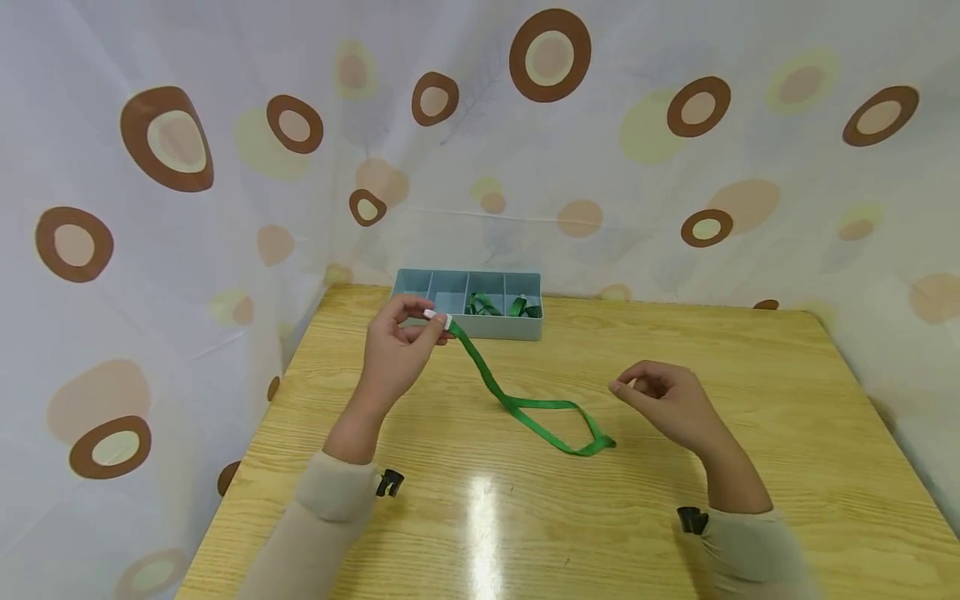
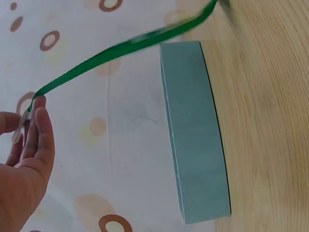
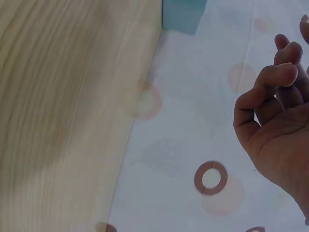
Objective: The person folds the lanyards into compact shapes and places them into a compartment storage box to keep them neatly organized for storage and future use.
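Observation:
My left hand [image 1: 401,346] is raised over the table in front of the blue box, pinching a small white piece [image 1: 438,319] between thumb and fingers. From that piece a green lanyard [image 1: 487,377] hangs down to the right and spreads into a loop at its far end. In the left wrist view the green strap [image 2: 120,50] stretches away from the fingertips, past the box. Off to the right of the loop, my right hand [image 1: 671,404] hovers with loosely curled fingers, and nothing is between them in the right wrist view.
A blue box [image 1: 487,327] with several compartments stands at the table's back edge. Bundled green straps [image 1: 483,305] lie in its two right compartments. The wooden table [image 1: 570,517] meets a patterned cloth [image 1: 465,167] behind and at both sides.

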The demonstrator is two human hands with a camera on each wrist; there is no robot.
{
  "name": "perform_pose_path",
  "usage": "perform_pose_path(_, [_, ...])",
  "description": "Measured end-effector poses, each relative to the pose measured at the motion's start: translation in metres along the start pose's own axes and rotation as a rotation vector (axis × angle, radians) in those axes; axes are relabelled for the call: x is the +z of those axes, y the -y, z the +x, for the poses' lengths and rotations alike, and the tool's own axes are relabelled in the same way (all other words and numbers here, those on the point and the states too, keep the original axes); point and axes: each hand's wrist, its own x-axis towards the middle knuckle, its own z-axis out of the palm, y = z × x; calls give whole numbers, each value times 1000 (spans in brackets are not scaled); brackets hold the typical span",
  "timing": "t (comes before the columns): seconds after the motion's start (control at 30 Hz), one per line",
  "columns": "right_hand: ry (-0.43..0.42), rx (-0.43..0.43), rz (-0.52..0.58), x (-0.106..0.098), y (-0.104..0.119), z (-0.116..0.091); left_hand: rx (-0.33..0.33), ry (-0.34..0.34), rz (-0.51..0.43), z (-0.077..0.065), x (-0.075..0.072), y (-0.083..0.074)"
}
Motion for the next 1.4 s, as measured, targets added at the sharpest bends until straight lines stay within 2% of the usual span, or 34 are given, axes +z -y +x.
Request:
perform_pose_path(0.2, [-6, -163, 57, 40, 40, 21, 7, 113, -40, -6, 21, -10])
perform_pose_path(0.33, [12, -259, 88, 67, 66, 35, 44, 161, -45, -11, 36, -13])
perform_pose_path(0.47, [19, -293, 172, 83, 79, 41, 99, 191, -14, -14, 47, -11])
perform_pose_path(0.6, [12, -294, 260, 87, 80, 42, 114, 205, 20, -17, 51, -8])
perform_pose_path(0.8, [-1, -291, 280, 81, 96, 35, 115, 196, 3, -20, 51, -8])
perform_pose_path(0.97, [-34, -343, 313, 77, 102, 32, 104, 169, -10, -20, 53, -7])
perform_pose_path(1.13, [-102, -397, 351, 81, 96, 33, 103, 144, -9, -21, 56, -6])
perform_pose_path(1.2, [-81, -407, 376, 84, 89, 35, 126, 144, -13, -20, 57, 2])
perform_pose_path(1.3, [-5, -404, 415, 89, 79, 40, 146, 146, -13, -20, 58, 5])
perform_pose_path(1.4, [56, -371, 427, 93, 75, 41, 148, 158, -14, -21, 60, 0])
